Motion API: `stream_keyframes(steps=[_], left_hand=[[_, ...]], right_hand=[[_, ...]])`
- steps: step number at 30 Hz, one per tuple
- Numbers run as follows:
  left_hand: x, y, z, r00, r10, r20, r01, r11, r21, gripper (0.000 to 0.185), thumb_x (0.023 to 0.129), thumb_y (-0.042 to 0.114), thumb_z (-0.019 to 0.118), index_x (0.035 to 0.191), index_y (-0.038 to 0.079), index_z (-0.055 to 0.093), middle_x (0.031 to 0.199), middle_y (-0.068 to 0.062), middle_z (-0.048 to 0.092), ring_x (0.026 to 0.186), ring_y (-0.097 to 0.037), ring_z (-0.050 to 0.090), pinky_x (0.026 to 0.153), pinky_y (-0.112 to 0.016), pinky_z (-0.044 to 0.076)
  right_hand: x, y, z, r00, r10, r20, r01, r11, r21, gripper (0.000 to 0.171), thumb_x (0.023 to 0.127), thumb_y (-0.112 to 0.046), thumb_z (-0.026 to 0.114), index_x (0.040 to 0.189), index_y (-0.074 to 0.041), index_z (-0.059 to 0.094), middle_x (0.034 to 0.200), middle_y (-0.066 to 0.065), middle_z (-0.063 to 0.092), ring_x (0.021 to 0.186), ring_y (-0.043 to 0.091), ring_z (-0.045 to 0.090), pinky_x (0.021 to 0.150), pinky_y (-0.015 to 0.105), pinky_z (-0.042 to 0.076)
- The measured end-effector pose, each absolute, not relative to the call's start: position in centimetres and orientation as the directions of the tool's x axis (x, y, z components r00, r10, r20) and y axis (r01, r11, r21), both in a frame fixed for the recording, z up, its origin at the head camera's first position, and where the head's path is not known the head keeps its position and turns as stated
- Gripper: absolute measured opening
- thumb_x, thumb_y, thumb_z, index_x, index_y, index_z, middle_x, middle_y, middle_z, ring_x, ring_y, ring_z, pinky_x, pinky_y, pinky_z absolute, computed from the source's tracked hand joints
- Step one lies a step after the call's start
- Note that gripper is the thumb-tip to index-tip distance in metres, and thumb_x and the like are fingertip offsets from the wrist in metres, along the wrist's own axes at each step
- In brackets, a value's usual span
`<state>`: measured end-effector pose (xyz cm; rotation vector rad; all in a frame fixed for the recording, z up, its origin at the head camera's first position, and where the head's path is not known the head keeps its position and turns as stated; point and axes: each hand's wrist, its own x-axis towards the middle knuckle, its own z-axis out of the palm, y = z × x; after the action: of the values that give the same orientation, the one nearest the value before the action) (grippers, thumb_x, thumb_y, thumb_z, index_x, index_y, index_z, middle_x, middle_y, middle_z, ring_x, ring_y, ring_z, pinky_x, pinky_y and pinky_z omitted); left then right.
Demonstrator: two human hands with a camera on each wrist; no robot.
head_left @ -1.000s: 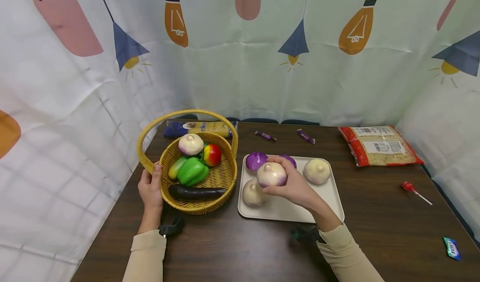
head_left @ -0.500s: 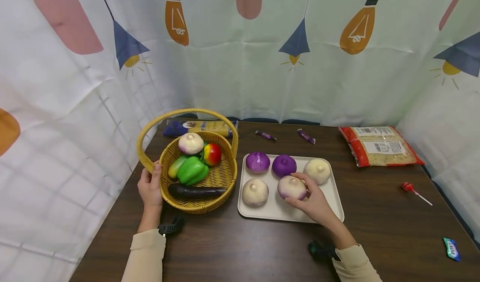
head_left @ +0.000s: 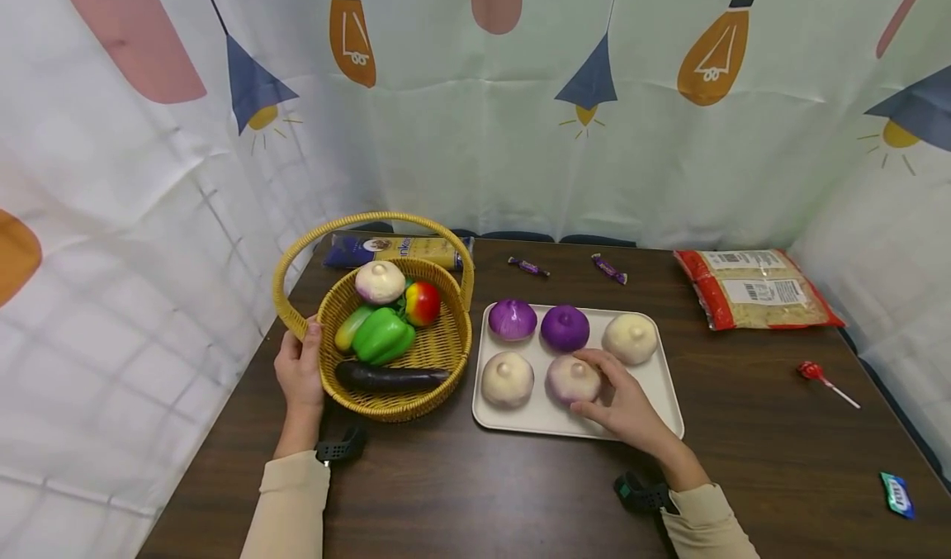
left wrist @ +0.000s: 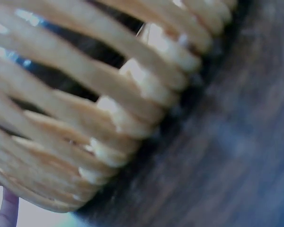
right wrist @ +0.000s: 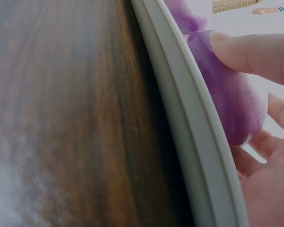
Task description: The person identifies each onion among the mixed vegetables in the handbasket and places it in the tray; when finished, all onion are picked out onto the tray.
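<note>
On the left, my left hand [head_left: 300, 373] grips the wicker basket [head_left: 459, 352] at its side, where the arched handle meets the rim. The left wrist view shows its woven wall [left wrist: 109, 80] close up. Inside lie a white-purple turnip [head_left: 380, 283], a green bell pepper [head_left: 382, 338], a red-yellow fruit or pepper [head_left: 422, 304], an eggplant [head_left: 390, 377] and a partly hidden yellow-green vegetable [head_left: 349, 330]. My right hand [head_left: 631, 410] holds another white-purple turnip [head_left: 572, 380], thumb and fingers around it, on the cream tray [head_left: 538, 423]. The right wrist view shows the thumb against this turnip [right wrist: 232, 101].
Also on the tray are two pale turnip-like vegetables [head_left: 508, 380] and two purple round ones [head_left: 565, 329]. Behind are a pasta packet [head_left: 423, 251] and two wrapped candies [head_left: 609, 269]. Rightward lie a red-edged bag [head_left: 758, 289], a lollipop [head_left: 811, 371] and a small blue packet [head_left: 896, 495].
My right hand has carried the turnip rightward and lowered it onto the tray's front middle, uncovering the second purple vegetable. My left hand stays on the basket.
</note>
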<state>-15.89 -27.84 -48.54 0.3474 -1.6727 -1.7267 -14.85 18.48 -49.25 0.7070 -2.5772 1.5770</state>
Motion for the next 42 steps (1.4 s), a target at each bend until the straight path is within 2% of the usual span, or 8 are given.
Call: stream_keyframes(steps=[4,11,15,18,25,31,36,42], left_hand=[[-15.3,-27.5,-47.6,-0.722,-0.641,0.262,0.276,0.08,0.958,0.033,0.095,0.017,0.064,0.118,-0.006,0.065,0.098,0.012,0.068,0.085,-0.011,0.06,0.072,-0.015,0.047],[-14.1,-26.2,-45.3,-0.734,-0.625,0.265,0.267,0.092,0.959,0.035,0.095,0.018,0.063,0.117,-0.01,0.063,0.102,0.006,0.069,0.086,-0.011,0.059,0.072,-0.016,0.046],[-13.8,-26.3,-44.9,-0.72,-0.646,0.255,0.27,0.079,0.96,0.036,0.095,0.018,0.063,0.118,-0.01,0.062,0.097,0.01,0.068,0.082,-0.011,0.058,0.069,-0.016,0.046],[-13.7,-26.4,-45.0,-0.719,-0.647,0.254,0.275,0.071,0.959,0.04,0.095,0.018,0.063,0.121,-0.013,0.059,0.094,0.011,0.067,0.08,-0.013,0.057,0.068,-0.017,0.046],[-14.4,-26.3,-46.4,-0.715,-0.614,0.335,0.325,0.132,0.936,0.037,0.096,0.015,0.061,0.121,-0.012,0.058,0.102,0.006,0.063,0.09,-0.007,0.055,0.076,-0.017,0.041],[-14.1,-25.6,-45.9,-0.711,-0.59,0.383,0.332,0.198,0.922,0.037,0.096,0.016,0.061,0.118,-0.014,0.059,0.103,0.009,0.06,0.092,-0.003,0.054,0.08,-0.018,0.04],[-13.8,-25.5,-45.4,-0.712,-0.596,0.371,0.313,0.204,0.928,0.037,0.096,0.016,0.06,0.119,-0.013,0.06,0.105,0.003,0.061,0.093,-0.002,0.054,0.081,-0.017,0.04],[-13.8,-25.9,-45.4,-0.697,-0.617,0.365,0.316,0.193,0.929,0.036,0.096,0.014,0.06,0.119,-0.014,0.059,0.102,0.011,0.06,0.093,-0.002,0.054,0.081,-0.018,0.04]], right_hand=[[-14.9,18.5,-49.2,-0.902,-0.361,0.238,-0.378,0.389,-0.84,0.073,0.073,-0.015,0.087,0.137,-0.01,0.05,0.136,0.008,0.053,0.123,0.019,0.05,0.101,0.014,0.036],[-14.5,18.4,-46.7,-0.933,-0.263,0.246,-0.338,0.403,-0.85,0.057,0.086,-0.013,0.075,0.137,-0.007,0.05,0.137,0.011,0.051,0.119,0.036,0.055,0.1,0.049,0.044],[-14.8,15.3,-44.0,-0.91,-0.207,0.358,-0.404,0.257,-0.878,0.037,0.091,-0.002,0.067,0.127,-0.001,0.059,0.125,0.014,0.059,0.112,0.03,0.058,0.097,0.039,0.048],[-15.3,11.4,-42.2,-0.87,-0.263,0.416,-0.463,0.15,-0.874,0.029,0.091,0.001,0.065,0.119,-0.001,0.064,0.117,0.017,0.063,0.104,0.02,0.061,0.091,0.033,0.051],[-16.9,1.2,-39.6,-0.803,-0.489,0.34,-0.483,0.2,-0.852,0.038,0.091,-0.013,0.069,0.127,-0.01,0.06,0.124,0.003,0.06,0.112,0.018,0.057,0.095,0.044,0.049],[-20.2,-5.4,-38.9,-0.877,-0.425,0.225,-0.373,0.307,-0.875,0.057,0.09,-0.019,0.07,0.141,-0.01,0.047,0.134,0.012,0.049,0.116,0.031,0.054,0.093,0.041,0.049],[-22.8,-9.1,-38.9,-0.922,-0.32,0.219,-0.349,0.438,-0.828,0.063,0.089,-0.028,0.071,0.144,-0.011,0.044,0.139,0.013,0.042,0.111,0.026,0.053,0.087,0.04,0.048],[-24.7,-10.3,-38.7,-0.951,-0.27,0.153,-0.265,0.447,-0.854,0.067,0.088,-0.032,0.073,0.144,-0.012,0.044,0.144,0.013,0.04,0.122,0.028,0.05,0.097,0.043,0.045]])
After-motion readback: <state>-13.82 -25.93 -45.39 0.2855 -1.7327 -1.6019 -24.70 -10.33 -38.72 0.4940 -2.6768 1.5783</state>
